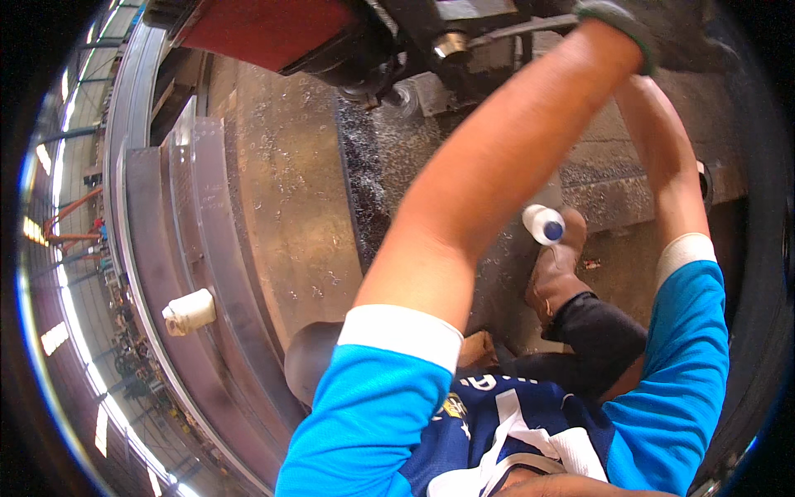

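Red-and-black machine: metal shavings suggest cutting begun; remainder unclear. My hands blur; opening and hold I cannot tell.

Metalworking workshop: steel beams, metal shavings, red-and-black machine.

The left forearm stretches up and across to the right, its elbow slightly bent, and the right forearm rises more steeply until the wrists overlap near the upper right. The left hand and the right hand are lost in shadow and overlap there, so their grip cannot be told. Below, a bare foot points forward.
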`<state>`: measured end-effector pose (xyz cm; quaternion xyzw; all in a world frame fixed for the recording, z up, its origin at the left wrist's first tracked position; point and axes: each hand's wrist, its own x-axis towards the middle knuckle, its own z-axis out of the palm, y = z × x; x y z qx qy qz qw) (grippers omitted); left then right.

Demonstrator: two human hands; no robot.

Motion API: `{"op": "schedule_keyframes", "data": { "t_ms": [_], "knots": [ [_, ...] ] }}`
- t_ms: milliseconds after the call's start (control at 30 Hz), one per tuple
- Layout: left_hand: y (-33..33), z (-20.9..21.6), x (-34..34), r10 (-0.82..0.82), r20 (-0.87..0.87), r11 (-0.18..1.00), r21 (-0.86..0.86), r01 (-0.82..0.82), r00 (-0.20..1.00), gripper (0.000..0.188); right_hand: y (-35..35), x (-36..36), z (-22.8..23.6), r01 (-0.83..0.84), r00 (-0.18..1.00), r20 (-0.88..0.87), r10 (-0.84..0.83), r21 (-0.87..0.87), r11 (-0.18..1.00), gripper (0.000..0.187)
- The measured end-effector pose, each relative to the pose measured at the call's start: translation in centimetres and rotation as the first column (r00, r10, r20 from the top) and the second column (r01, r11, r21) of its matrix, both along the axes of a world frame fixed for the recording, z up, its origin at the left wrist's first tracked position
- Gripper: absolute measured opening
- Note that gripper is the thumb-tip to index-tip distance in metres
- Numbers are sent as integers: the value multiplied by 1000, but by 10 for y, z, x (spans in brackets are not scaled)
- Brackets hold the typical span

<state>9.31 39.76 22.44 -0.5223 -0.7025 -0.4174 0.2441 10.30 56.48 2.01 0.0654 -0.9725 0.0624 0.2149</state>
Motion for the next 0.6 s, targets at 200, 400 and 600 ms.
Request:
{"op": "schedule_keyframes", "data": {
  "t_ms": [200,400,600],
  "knots": [
    [37,-64,-19,-112,114,991,-55,118,987,66,4,12,-4,6,1000,4,-6,57,998,27],
    [75,-119,-22,-56,202,992,-100,77,978,66,-4,23,-2,1,1000,2,-1,98,995,23],
    [76,-121,-18,-23,240,992,-115,52,971,65,-7,39,4,2,1000,-14,0,137,991,19]
  ]
}}
